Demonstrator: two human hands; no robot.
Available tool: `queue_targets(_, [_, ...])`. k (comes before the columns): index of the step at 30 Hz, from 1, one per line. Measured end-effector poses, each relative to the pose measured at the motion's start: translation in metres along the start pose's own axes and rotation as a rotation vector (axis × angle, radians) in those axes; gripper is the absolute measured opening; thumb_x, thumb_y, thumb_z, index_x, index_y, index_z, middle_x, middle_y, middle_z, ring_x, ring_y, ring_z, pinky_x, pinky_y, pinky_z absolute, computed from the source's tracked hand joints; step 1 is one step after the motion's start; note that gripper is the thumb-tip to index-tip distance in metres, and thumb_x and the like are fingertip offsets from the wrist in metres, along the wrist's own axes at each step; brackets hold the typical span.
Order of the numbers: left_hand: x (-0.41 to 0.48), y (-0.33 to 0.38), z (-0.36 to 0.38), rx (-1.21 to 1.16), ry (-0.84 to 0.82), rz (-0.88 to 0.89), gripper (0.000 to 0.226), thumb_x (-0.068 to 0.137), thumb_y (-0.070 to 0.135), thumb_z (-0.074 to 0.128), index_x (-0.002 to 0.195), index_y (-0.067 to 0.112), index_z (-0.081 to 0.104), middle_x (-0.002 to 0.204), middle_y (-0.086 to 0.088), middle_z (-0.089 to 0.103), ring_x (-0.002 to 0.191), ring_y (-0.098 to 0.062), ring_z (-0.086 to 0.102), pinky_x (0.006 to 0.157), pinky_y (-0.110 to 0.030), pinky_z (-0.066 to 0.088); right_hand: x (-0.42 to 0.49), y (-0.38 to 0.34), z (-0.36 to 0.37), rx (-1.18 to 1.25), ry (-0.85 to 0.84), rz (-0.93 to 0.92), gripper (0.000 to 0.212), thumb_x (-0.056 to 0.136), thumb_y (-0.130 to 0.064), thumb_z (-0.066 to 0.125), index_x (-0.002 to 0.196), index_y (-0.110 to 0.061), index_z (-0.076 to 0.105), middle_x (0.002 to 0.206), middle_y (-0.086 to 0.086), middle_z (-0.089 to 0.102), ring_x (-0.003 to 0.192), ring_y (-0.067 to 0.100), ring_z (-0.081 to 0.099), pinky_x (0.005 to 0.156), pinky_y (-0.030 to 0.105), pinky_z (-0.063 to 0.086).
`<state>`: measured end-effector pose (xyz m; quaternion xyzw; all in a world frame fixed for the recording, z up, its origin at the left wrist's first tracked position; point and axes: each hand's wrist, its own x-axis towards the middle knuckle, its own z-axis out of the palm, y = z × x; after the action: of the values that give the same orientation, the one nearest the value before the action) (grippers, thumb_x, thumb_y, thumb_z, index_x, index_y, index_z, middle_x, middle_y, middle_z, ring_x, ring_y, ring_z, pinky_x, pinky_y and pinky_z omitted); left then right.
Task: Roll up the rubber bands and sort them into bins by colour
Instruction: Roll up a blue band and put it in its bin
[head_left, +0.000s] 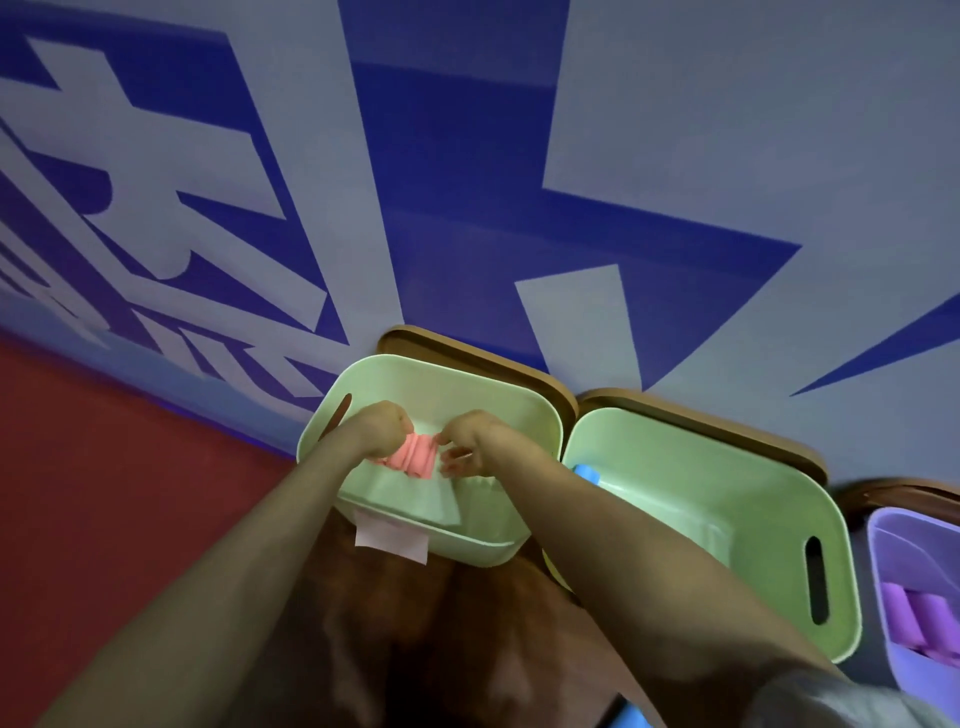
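Pink band roll (413, 457) just below centre, inside the mouth of the left green bin (431, 371). Left hand (376, 431) curled round its 9 o'clock end, right hand (467, 447) pinching its 3 o'clock end. Squeeze the coil tight, lower it to the bin floor, then release both ends together to avoid uncoiling. Counted: three bins, two green plus one purple bin (883, 551) at 4 o'clock; one pink roll; one blue roll (587, 474) at the second green bin (727, 447); at least two purple rolls (914, 618).
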<state>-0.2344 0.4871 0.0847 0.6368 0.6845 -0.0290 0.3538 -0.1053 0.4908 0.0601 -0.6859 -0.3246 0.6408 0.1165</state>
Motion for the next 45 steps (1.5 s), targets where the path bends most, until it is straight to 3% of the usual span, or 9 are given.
queue_targets(3, [-0.011,0.010,-0.008,-0.100,0.087,0.014,0.036,0.095,-0.002,0.038,0.123,0.004,0.060,0.132,-0.009,0.056,0.121,-0.025,0.051,0.099,-0.028,0.039,-0.027,-0.003,-0.015,0.022,-0.007,-0.110,0.023,0.095,-0.013,0.057,0.115,-0.003,0.057,0.098,0.010,0.056,0.080,0.021,0.056,0.086,0.033,0.052])
queue_targets(9, [-0.078,0.059,-0.009,-0.368,0.235,0.158,0.030,0.092,0.004,0.043,0.110,0.015,0.065,0.110,-0.005,0.063,0.099,-0.022,0.058,0.083,-0.030,0.046,-0.131,0.017,-0.066,0.219,0.045,-0.469,0.012,0.092,-0.016,0.062,0.102,-0.011,0.059,0.096,0.003,0.063,0.081,0.016,0.062,0.072,0.025,0.052])
queue_targets(18, [-0.220,0.165,0.066,-0.722,0.239,0.524,0.014,0.089,0.007,0.061,0.099,0.014,0.067,0.095,-0.001,0.067,0.085,-0.014,0.063,0.079,-0.029,0.051,-0.279,0.144,-0.150,0.516,0.389,-0.815,0.004,0.093,-0.010,0.060,0.093,-0.015,0.060,0.087,0.004,0.065,0.072,0.011,0.066,0.066,0.018,0.054])
queue_targets(22, [-0.248,0.172,0.136,-0.592,0.071,0.556,0.009,0.087,0.009,0.063,0.091,0.018,0.066,0.082,0.006,0.065,0.075,-0.008,0.062,0.066,-0.014,0.047,-0.294,0.219,-0.169,0.521,0.567,-0.810,0.008,0.092,-0.006,0.060,0.091,-0.014,0.061,0.077,0.002,0.063,0.066,0.010,0.062,0.061,0.017,0.052])
queue_targets(26, [-0.244,0.149,0.205,-0.419,-0.040,0.461,0.017,0.083,0.005,0.067,0.090,0.020,0.064,0.092,-0.001,0.065,0.099,-0.021,0.064,0.083,-0.025,0.048,-0.276,0.286,-0.169,0.365,0.655,-0.723,0.008,0.090,-0.005,0.062,0.091,-0.013,0.061,0.078,0.002,0.062,0.070,0.007,0.057,0.062,0.013,0.048])
queue_targets(33, [-0.239,0.127,0.296,-0.124,0.011,0.533,0.066,0.080,0.018,0.073,0.139,0.013,0.043,0.139,-0.003,0.043,0.131,-0.018,0.040,0.103,-0.017,0.024,-0.212,0.377,-0.150,-0.232,0.577,-0.587,0.069,0.083,-0.020,0.068,0.143,-0.011,0.037,0.142,0.006,0.041,0.132,0.023,0.036,0.107,0.023,0.025])
queue_targets(37, [-0.238,0.120,0.338,-0.080,0.071,0.569,0.049,0.082,0.025,0.071,0.128,0.017,0.055,0.130,-0.001,0.052,0.124,-0.018,0.047,0.104,-0.023,0.030,-0.193,0.421,-0.142,-0.279,0.546,-0.652,0.055,0.085,-0.018,0.068,0.135,-0.012,0.046,0.131,0.006,0.051,0.123,0.021,0.047,0.093,0.017,0.032])
queue_targets(41, [-0.240,0.112,0.359,-0.228,0.147,0.593,0.046,0.077,0.021,0.076,0.118,0.023,0.054,0.096,0.011,0.054,0.090,-0.007,0.053,0.090,-0.022,0.041,-0.190,0.450,-0.148,-0.123,0.621,-0.771,0.032,0.077,-0.022,0.077,0.103,-0.020,0.059,0.103,-0.003,0.063,0.092,0.010,0.055,0.074,0.010,0.038])
queue_targets(45, [-0.244,0.107,0.367,-0.183,0.189,0.719,0.013,0.085,0.025,0.069,0.097,0.023,0.069,0.092,0.005,0.057,0.084,-0.002,0.052,0.076,-0.013,0.036,-0.195,0.467,-0.152,-0.166,0.597,-0.870,0.025,0.080,-0.033,0.074,0.098,-0.023,0.061,0.097,-0.006,0.065,0.088,0.006,0.058,0.078,0.020,0.043])
